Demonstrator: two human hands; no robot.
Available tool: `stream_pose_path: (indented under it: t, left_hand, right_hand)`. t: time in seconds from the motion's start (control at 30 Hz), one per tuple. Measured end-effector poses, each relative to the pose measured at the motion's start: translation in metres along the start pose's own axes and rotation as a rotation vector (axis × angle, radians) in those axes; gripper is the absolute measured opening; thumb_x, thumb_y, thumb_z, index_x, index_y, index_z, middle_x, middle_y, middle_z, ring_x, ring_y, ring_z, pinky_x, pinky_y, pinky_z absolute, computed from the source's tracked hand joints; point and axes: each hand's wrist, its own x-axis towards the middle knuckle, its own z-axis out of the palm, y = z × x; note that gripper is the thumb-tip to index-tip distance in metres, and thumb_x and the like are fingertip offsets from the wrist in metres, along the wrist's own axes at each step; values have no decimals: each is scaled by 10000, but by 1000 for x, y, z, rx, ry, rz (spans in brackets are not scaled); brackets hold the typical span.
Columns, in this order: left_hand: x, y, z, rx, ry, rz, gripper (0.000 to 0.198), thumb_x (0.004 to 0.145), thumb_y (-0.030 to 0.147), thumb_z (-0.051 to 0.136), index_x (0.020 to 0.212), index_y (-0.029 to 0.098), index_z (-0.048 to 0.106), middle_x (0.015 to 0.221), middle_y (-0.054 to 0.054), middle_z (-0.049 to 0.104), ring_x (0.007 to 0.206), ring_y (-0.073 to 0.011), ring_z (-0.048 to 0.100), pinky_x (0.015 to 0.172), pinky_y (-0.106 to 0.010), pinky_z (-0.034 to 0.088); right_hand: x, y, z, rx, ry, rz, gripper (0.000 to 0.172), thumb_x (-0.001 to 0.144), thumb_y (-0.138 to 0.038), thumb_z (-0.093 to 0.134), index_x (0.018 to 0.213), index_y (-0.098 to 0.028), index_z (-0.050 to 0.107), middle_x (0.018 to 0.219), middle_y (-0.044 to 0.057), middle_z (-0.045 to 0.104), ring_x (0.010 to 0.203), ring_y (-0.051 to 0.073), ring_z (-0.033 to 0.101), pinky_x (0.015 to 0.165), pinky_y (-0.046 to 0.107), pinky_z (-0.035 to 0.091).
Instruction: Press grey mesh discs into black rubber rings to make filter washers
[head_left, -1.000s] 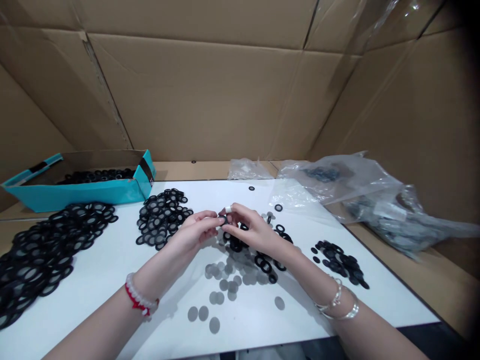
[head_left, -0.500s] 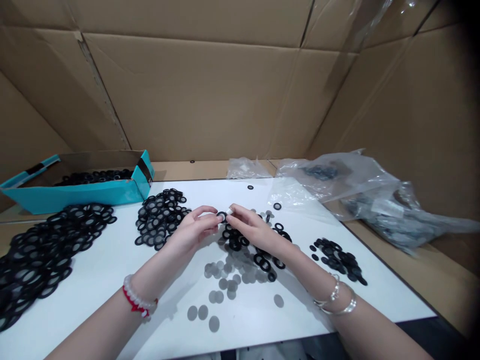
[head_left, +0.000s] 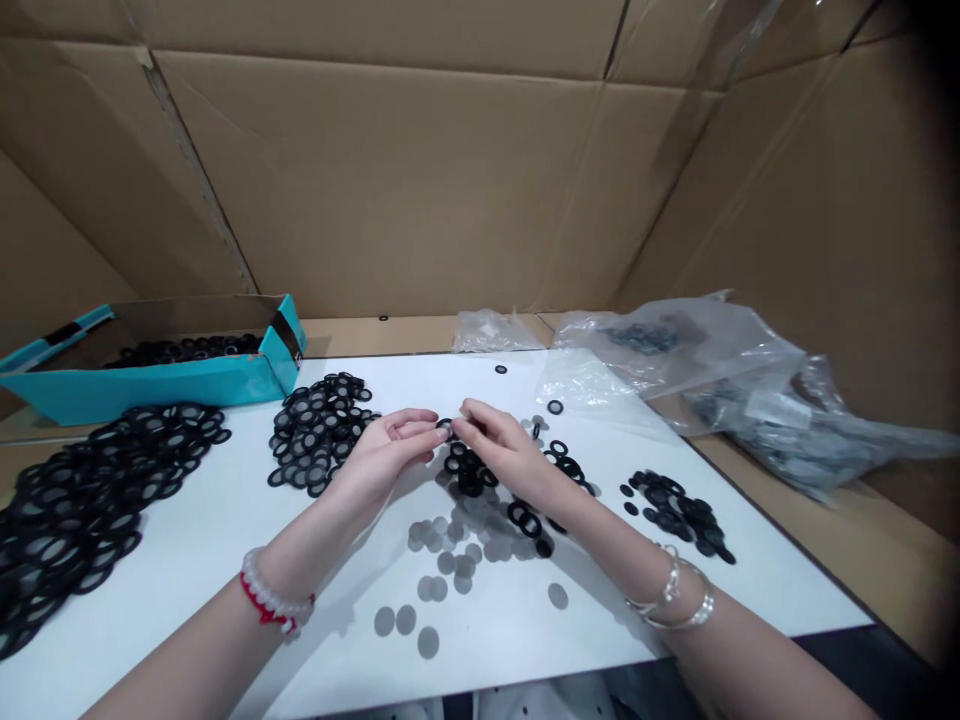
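My left grip (head_left: pixel 382 455) and right grip (head_left: pixel 504 452) are both pinched on one small black ring (head_left: pixel 444 427), holding it just above the white worktop (head_left: pixel 225 520) (over loose rings (head_left: pixel 469 475) and grey discs (head_left: pixel 450 560)). A bigger ring pile (head_left: pixel 319 430) lies beside my left grip.

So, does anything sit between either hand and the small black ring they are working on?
Nothing visible does. The left hand and right hand both pinch the black ring between them, above the loose rings and grey discs on the white table.
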Motion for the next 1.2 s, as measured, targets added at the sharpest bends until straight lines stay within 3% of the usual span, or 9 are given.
stream_pose_path:
  t: [0.2,0.43,0.57,0.73,0.83,0.97,1.07,1.2]
  left_hand:
    - [2,1,-5,-2,-28,-28,269,606,242,807,824,167,669,751,-13,654,699,-98,568,659,-215,430]
    - [0,5,-5,62,-72,11,225,581,233,815,656,161,615,596,42,584,579,-68,510,607,-201,393]
    - [0,7,-3,-12,-71,-46,249,570,240,812,718,157,629,628,26,605,590,-86,530,641,-232,419]
    - [2,3,-1,-39,-43,-73,326,557,229,811,817,133,637,694,-7,625,638,-110,558,664,-255,438]
    - [1,0,2,-35,-43,-94,368,543,224,812,848,121,633,770,-48,656,680,-128,584,669,-257,441]
    - [0,7,-1,120,-97,-83,364,572,263,787,875,143,626,667,-16,644,569,-116,552,593,-246,419]
    - [5,20,-21,519,-93,33,249,593,284,758,796,191,648,647,-14,658,542,-144,548,511,-235,364]
    - [17,27,-56,933,96,298,67,568,224,734,556,240,670,612,-29,657,616,-208,560,569,-268,376]
  right_hand:
    - [2,2,-7,111,-40,68,313,923,-405,424,700,-213,318,676,-43,281,620,120,293,572,253,256]
    - [1,2,-7,168,-157,110,351,910,-454,445,691,-209,323,662,-49,272,592,111,274,538,245,238]
    - [1,-2,-8,125,-134,78,292,900,-440,470,749,-213,364,697,-40,325,627,119,334,570,246,297]
    - [1,-7,-11,-84,-148,-117,121,864,-298,535,832,-214,453,818,3,442,763,153,438,712,286,380]
    - [0,-4,-7,-126,-94,-137,152,848,-288,553,807,-216,426,797,-6,438,731,149,429,681,282,376]
    - [-2,0,-5,-157,-76,-52,292,779,-344,642,857,-221,389,853,-6,450,750,149,432,664,272,375]
    - [-2,-1,-17,-186,-200,47,326,769,-381,652,953,-215,441,936,22,493,800,163,471,676,274,400]
    - [0,0,-37,-225,-607,33,193,774,-297,663,934,-206,603,913,29,554,799,168,524,701,284,429]
